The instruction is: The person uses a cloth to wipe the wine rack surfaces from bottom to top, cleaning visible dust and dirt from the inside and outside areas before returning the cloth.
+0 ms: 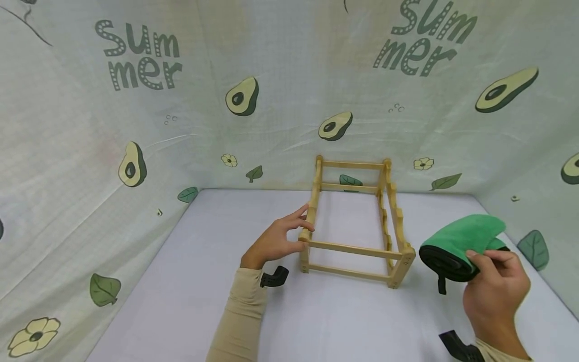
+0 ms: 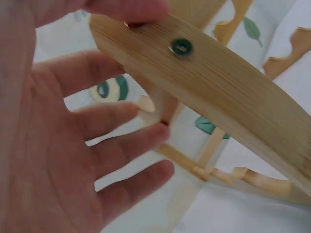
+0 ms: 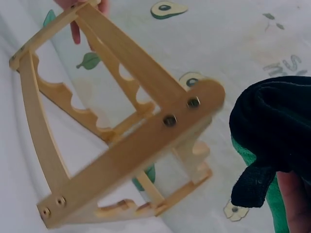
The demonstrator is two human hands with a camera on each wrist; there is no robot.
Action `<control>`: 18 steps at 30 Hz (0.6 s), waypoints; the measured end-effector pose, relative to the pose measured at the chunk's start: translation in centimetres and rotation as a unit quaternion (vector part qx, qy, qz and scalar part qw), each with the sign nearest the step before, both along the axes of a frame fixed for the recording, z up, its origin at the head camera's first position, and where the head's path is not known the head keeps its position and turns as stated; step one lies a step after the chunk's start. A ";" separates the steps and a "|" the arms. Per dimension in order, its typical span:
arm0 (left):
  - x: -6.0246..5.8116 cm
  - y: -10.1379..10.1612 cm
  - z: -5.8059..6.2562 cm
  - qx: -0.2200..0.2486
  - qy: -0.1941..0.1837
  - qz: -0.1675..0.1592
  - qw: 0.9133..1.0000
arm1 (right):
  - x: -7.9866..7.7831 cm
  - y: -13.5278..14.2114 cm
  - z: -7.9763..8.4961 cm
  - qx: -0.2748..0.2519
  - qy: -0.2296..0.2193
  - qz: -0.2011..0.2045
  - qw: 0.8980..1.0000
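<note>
A light wooden rack (image 1: 362, 250) with scalloped rails stands on the white table. My left hand (image 1: 278, 240) grips its near left corner; in the left wrist view the thumb lies over the wooden end piece (image 2: 218, 82) with the fingers (image 2: 121, 150) spread behind it. To the right of the rack, my right hand (image 1: 495, 286) pinches a rolled green cloth (image 1: 470, 234) with a black underside, held up over the table. A short black loop (image 3: 252, 187) hangs from the cloth. Most of the right hand is hidden behind the cloth in the right wrist view.
The white table (image 1: 217, 311) runs back to a hanging fabric (image 1: 280, 60) printed with avocados, leaves and the word "summer". That fabric also closes off both sides. Black straps (image 1: 274, 276) sit at my wrists.
</note>
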State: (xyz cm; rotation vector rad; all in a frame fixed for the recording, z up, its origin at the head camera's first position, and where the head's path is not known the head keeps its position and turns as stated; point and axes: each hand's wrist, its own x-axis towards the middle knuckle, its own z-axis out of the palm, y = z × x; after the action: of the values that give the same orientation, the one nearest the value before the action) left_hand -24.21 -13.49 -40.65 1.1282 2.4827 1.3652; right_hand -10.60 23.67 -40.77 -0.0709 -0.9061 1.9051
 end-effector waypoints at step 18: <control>4.4 7.5 2.9 -0.052 0.324 0.061 0.943 | -0.6 0.8 -2.4 -0.010 -0.148 0.009 0.989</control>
State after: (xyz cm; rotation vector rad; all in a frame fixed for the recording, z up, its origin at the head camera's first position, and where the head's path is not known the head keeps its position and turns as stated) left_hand -19.77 -5.97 -37.74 1.6341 3.0604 0.9716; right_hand -11.17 24.48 -43.19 -0.3661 -1.0870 1.9522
